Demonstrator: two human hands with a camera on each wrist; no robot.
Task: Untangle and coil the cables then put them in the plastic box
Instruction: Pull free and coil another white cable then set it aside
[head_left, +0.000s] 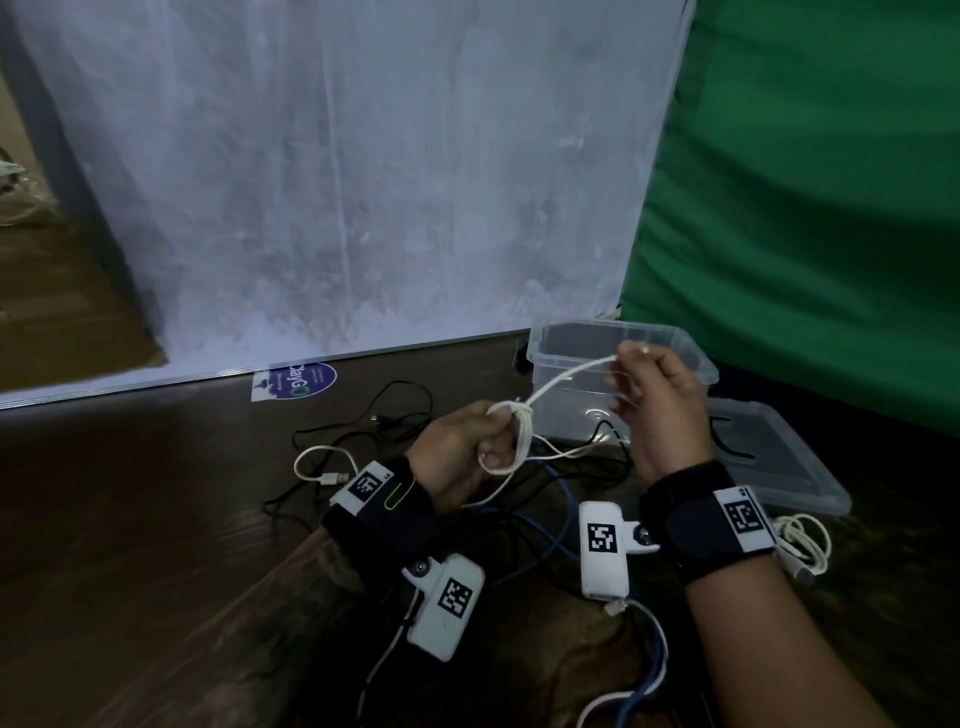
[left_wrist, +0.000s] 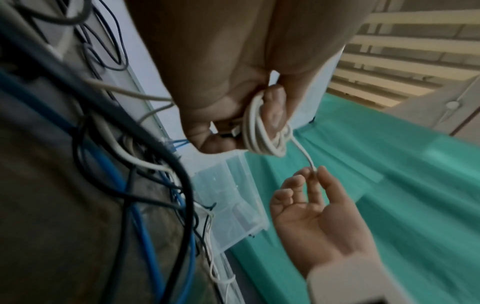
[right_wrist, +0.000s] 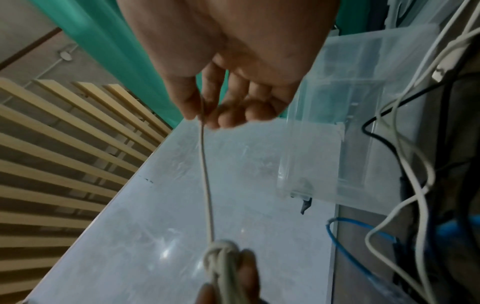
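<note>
Between both hands, white cable forms 1 wrapped coil.

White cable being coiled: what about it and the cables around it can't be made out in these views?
- White cable free end: hidden inside the right hand in the head view; the right wrist view shows only the pinch.
- Number of turns in the coil: strands overlap and blur against the left hand.
- Box contents: clear walls and glare; cannot tell.
- Blue cable ends: run under the wrists and off the bottom edge.
</note>
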